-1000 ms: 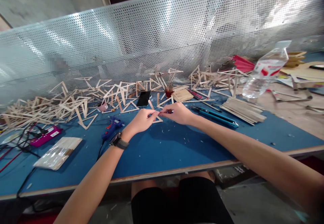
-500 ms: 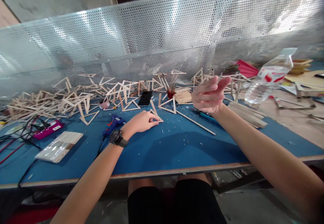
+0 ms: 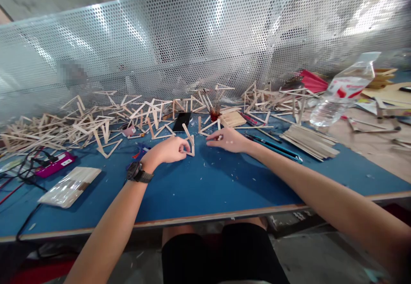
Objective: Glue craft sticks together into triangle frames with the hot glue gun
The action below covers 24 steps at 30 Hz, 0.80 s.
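Observation:
My left hand [image 3: 175,149], wearing a watch [image 3: 138,172], pinches a small frame of flat wooden sticks [image 3: 193,146] at its near end. One stick of this frame stands up from the blue tabletop. To the right, my right hand [image 3: 229,140] hovers low over the table, thumb and fingers apart, facing the frame across a short gap. Just behind its fingertips sits another stick frame [image 3: 205,133]. A thin wooden stick [image 3: 257,127] lies beyond the right hand. Partly hidden behind my left wrist is a blue glue gun [image 3: 141,150].
A heap of stick triangles [image 3: 64,125] runs along the perforated metal screen [image 3: 192,44]. Right of my right hand are blue pens [image 3: 279,149] and loose sticks [image 3: 308,142]. A water bottle [image 3: 343,89] stands farther right. At left are a wrapped stick pack [image 3: 70,186] and a purple power strip [image 3: 56,164].
My right hand has come down and left from above the table toward the left hand. The long stick in front now lies farther back. The frame in my left hand has shifted slightly left.

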Each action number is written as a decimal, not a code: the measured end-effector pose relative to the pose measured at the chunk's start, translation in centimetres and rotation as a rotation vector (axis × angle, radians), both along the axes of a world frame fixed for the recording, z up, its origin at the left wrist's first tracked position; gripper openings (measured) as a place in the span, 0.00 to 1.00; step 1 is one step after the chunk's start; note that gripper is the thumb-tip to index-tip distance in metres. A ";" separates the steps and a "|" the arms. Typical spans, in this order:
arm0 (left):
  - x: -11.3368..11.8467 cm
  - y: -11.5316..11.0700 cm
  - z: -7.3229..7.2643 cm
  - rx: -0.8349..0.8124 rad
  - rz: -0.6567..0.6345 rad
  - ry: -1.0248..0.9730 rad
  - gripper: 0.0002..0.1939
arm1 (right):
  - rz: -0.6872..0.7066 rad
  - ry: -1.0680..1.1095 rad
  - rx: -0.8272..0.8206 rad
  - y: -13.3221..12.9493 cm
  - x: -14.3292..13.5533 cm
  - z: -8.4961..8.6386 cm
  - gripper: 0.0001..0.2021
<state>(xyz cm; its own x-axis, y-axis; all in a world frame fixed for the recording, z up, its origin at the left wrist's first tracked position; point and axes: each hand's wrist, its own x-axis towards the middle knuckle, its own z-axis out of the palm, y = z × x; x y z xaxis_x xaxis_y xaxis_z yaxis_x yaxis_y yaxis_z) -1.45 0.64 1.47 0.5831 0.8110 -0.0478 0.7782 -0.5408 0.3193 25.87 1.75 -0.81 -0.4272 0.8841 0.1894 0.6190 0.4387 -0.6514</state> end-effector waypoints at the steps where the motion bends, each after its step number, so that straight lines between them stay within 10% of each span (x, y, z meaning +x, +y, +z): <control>1: 0.0 -0.1 0.1 -0.003 0.003 0.005 0.15 | -0.018 -0.077 0.060 0.1 -0.2 -0.5 0.20; 9: 0.0 -0.4 0.8 0.027 0.036 0.024 0.12 | -0.258 -0.185 0.046 -0.4 -2.3 -1.3 0.10; 24: 2.6 -1.1 -0.9 0.297 0.067 -0.091 0.13 | -0.070 -0.576 0.196 -0.9 -2.7 -1.4 0.13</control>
<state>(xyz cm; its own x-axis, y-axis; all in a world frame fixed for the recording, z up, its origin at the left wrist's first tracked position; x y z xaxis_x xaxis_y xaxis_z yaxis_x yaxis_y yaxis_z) 1.17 -0.46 0.62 0.5193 0.8183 0.2464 0.7907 -0.5695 0.2248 23.17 0.87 -2.16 -0.4513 0.8859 0.1073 0.8794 0.4619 -0.1149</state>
